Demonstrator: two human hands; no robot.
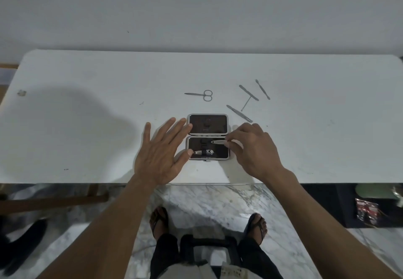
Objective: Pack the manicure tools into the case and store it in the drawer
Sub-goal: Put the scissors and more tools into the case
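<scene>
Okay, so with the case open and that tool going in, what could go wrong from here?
1. The right hand pinches only the end of the slim tool over the case; it could slip before it seats.
2. The left hand lies open with fingertips at the case's edge, so a push from the tool might slide the case.
3. The scissors, the tweezers and three thin tools lie loose on the table; closing early would leave them out.
</scene>
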